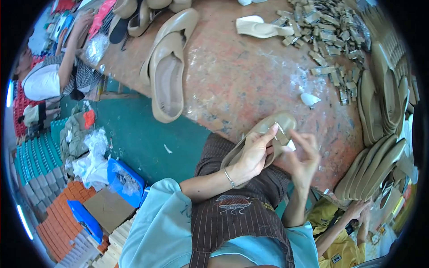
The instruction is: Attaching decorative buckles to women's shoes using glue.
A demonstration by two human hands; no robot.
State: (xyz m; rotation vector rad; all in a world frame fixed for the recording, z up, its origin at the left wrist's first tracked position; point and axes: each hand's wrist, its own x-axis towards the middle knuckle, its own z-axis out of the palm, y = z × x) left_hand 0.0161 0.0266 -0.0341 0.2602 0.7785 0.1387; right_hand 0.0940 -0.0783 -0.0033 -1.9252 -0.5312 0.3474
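Observation:
A tan flat shoe (pixel 278 119) rests near my lap at the table's front edge, its toe pointing away to the right. My left hand (pixel 254 154) is closed on the shoe, thumb against a small bow-like ornament (pixel 281 135) with a glittering strip at the toe opening. Just right of the ornament is my right hand (pixel 304 158), its fingers smeared by motion. Beside those fingertips a small white piece (pixel 290 146) shows; whether they grip it is unclear.
Tan shoes (pixel 168 80) lie at the table's left edge. At the far right sits a heap of small tan ornaments (pixel 324 33), with a cream shoe-shaped piece (pixel 263 27) beside it. Stacked shoes (pixel 371 167) line the right side. Co-workers (pixel 44 80) are at both sides.

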